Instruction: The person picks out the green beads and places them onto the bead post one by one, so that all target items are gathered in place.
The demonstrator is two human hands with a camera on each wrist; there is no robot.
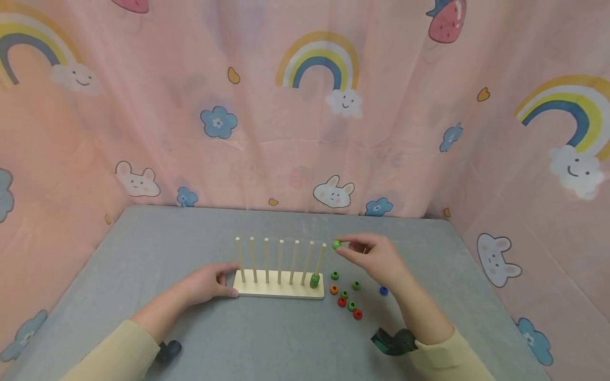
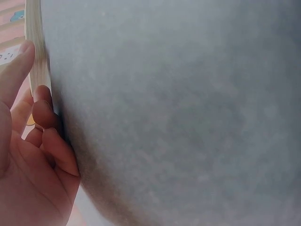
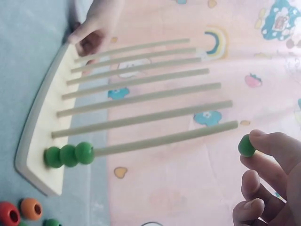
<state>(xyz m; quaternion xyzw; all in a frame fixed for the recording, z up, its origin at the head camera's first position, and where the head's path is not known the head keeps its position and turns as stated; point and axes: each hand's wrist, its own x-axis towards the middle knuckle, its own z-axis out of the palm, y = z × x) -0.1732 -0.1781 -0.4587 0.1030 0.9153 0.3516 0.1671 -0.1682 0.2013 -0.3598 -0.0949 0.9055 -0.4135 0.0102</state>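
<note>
A pale wooden peg board [image 1: 278, 290] with several upright pegs stands on the table. Three green beads [image 3: 69, 155] are stacked at the bottom of its rightmost peg [image 3: 169, 138]. My left hand [image 1: 206, 284] grips the board's left end, thumb at the front edge and fingers behind. Between the thumb and forefinger of my right hand [image 1: 376, 256] is pinched a green bead [image 3: 246, 146], held just off the tip of that rightmost peg. The other right fingers are curled loosely below it.
Right of the board lie loose beads: several green [image 1: 356, 285], two red [image 1: 357, 314], one orange [image 1: 334, 289] and one blue [image 1: 383, 290]. A dark strap [image 1: 394, 342] hangs at the right wrist. A pink patterned curtain [image 1: 267, 159] rises behind the grey table [image 1: 276, 338].
</note>
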